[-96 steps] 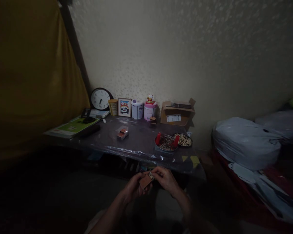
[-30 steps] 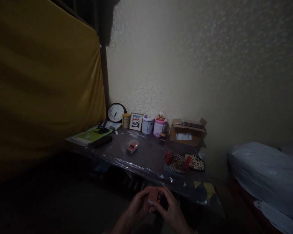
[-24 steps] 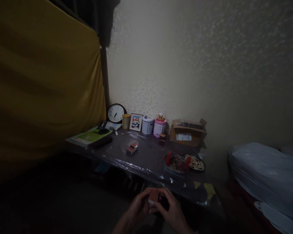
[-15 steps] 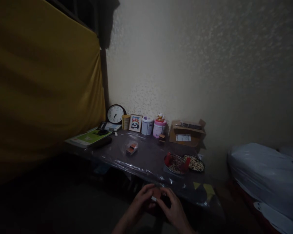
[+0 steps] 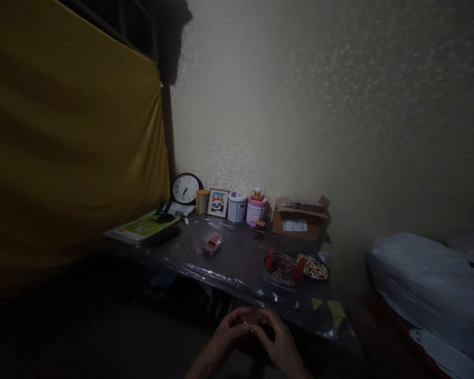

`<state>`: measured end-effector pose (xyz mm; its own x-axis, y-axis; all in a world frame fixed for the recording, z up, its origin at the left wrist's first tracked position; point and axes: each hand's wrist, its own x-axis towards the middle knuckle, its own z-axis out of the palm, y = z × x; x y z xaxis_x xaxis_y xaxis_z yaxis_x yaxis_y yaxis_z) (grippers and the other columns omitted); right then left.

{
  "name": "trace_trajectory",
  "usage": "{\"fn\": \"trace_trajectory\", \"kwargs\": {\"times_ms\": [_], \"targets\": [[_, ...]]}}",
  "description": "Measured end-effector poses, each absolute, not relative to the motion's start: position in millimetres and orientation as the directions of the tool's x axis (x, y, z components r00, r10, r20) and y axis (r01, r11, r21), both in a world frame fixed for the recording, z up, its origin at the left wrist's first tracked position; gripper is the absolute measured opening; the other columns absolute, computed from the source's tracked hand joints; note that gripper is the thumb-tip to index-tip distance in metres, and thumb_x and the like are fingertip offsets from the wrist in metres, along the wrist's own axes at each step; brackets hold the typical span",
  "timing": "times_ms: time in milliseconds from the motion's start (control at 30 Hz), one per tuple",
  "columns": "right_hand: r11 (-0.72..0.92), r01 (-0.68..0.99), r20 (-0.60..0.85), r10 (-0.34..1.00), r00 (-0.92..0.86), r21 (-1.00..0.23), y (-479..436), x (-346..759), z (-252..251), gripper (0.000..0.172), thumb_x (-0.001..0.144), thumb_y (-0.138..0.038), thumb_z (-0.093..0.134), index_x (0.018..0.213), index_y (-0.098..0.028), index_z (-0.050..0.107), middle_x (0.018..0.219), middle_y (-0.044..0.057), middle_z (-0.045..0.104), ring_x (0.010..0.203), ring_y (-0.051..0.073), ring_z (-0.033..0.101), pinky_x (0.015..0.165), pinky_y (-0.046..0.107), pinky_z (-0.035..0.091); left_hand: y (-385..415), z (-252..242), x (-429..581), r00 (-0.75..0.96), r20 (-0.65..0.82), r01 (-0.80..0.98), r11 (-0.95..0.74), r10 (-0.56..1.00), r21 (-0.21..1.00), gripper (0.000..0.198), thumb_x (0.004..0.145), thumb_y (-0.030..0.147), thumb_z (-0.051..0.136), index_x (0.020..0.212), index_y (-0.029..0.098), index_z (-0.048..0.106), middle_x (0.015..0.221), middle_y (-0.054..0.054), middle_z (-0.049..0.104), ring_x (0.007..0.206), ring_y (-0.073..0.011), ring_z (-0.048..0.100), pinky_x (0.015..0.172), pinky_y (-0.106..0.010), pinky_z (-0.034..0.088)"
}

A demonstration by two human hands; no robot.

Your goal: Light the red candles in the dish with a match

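Note:
In front of the table's near edge, a small reddish-brown box (image 5: pixel 252 318) is held between my two hands; the dim light hides its details. My left hand (image 5: pixel 228 332) grips its left side, the thumb at the near edge and the fingers behind. On the other side, my right hand (image 5: pixel 277 338) pinches it with thumb and forefinger. Beyond them on the table stand a round dish (image 5: pixel 281 269) with dark small pieces and red parts at its rim, and a second dish (image 5: pixel 313 267) of pale thin sticks. Small orange-brown boxes (image 5: pixel 212 245) lie in clear plastic.
Plastic film covers the table (image 5: pixel 237 258). At the back stand a clock (image 5: pixel 186 188), a yellow tin (image 5: pixel 202 201), a panda picture (image 5: pixel 218 203), two tubs (image 5: pixel 237 207) and a cardboard box (image 5: pixel 300 223). A yellow curtain (image 5: pixel 75 137) hangs left; a plastic-wrapped bundle (image 5: pixel 422 284) lies right.
Both hands sit slightly lower in the view, still around the small box. My left thumb has come against its near edge, where a white part showed before. The view has tilted slightly.

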<state>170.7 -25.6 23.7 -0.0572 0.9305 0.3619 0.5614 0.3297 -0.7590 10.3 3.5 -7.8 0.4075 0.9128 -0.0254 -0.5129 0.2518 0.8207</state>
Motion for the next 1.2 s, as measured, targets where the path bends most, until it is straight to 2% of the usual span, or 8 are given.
{"fn": "trace_trajectory", "kwargs": {"times_ms": [167,300,433,533,700,800,1000,1200], "targets": [[0.295,0.501,0.326,0.945,-0.027,-0.813,-26,172,25,0.025,0.077,-0.039,0.057,0.095,-0.022,0.061,0.094,0.006,0.066,0.088,0.021,0.061,0.079,0.033,0.049,4,-9,12,0.393,-0.087,-0.567,0.316,0.915,0.761,0.031,0.062,0.022,0.071,0.092,0.016,0.066,0.094,-0.011,0.070,0.087,-0.0232,0.062,0.083,-0.035,0.040],[0.281,0.329,0.308,0.951,0.032,-0.902,-18,177,21,0.032,0.072,-0.046,0.060,0.090,-0.020,0.063,0.092,0.008,0.067,0.088,0.023,0.063,0.079,0.034,0.050,4,-6,10,0.379,-0.120,-0.606,0.344,0.918,0.717,0.023,0.066,0.022,0.068,0.088,0.017,0.067,0.089,-0.007,0.070,0.085,-0.0193,0.062,0.081,-0.032,0.041],[0.218,0.183,0.238,0.966,0.099,-0.959,-10,184,18,0.037,0.068,-0.054,0.061,0.078,-0.018,0.066,0.080,0.007,0.070,0.079,0.024,0.065,0.075,0.034,0.051,3,-6,8,0.417,-0.093,-0.626,0.360,0.904,0.692,0.020,0.070,0.022,0.064,0.089,0.018,0.066,0.092,-0.007,0.071,0.093,-0.0204,0.060,0.087,-0.034,0.038],[0.204,0.119,0.216,0.971,0.100,-0.972,-8,188,19,0.039,0.066,-0.055,0.062,0.077,-0.018,0.067,0.077,0.007,0.070,0.075,0.024,0.066,0.070,0.033,0.052,2,-6,8,0.437,-0.096,-0.616,0.375,0.894,0.693,0.019,0.071,0.021,0.062,0.089,0.018,0.067,0.095,-0.007,0.071,0.098,-0.0216,0.058,0.090,-0.034,0.036],[0.331,0.258,0.369,0.922,0.118,-0.908,-12,184,22,0.028,0.072,-0.046,0.060,0.076,-0.020,0.068,0.081,0.005,0.068,0.081,0.021,0.063,0.075,0.028,0.050,0,0,11,0.456,-0.089,-0.600,0.379,0.886,0.704,0.020,0.071,0.021,0.062,0.089,0.017,0.068,0.097,-0.007,0.070,0.101,-0.0217,0.056,0.091,-0.032,0.035],[0.387,0.354,0.443,0.892,0.091,-0.852,-17,178,24,0.023,0.078,-0.041,0.054,0.079,-0.022,0.067,0.082,0.003,0.067,0.081,0.019,0.063,0.075,0.024,0.050,1,-1,14,0.444,-0.120,-0.604,0.396,0.888,0.692,0.016,0.069,0.021,0.064,0.085,0.018,0.069,0.092,-0.006,0.070,0.096,-0.0204,0.058,0.088,-0.032,0.037],[0.442,0.500,0.522,0.852,0.025,-0.745,-23,173,24,0.019,0.083,-0.035,0.049,0.085,-0.024,0.066,0.085,0.003,0.068,0.081,0.017,0.064,0.074,0.020,0.050,3,-9,17,0.433,-0.132,-0.632,0.405,0.891,0.661,0.014,0.067,0.020,0.067,0.081,0.018,0.069,0.088,-0.006,0.071,0.092,-0.0201,0.060,0.084,-0.031,0.039],[0.428,0.555,0.548,0.834,0.061,-0.713,-22,174,22,0.019,0.082,-0.037,0.050,0.082,-0.024,0.065,0.079,0.001,0.070,0.074,0.015,0.066,0.069,0.017,0.051,0,-2,17,0.437,-0.117,-0.630,0.397,0.892,0.668,0.013,0.068,0.021,0.066,0.080,0.018,0.069,0.087,-0.006,0.071,0.091,-0.0201,0.061,0.086,-0.032,0.039]]}}
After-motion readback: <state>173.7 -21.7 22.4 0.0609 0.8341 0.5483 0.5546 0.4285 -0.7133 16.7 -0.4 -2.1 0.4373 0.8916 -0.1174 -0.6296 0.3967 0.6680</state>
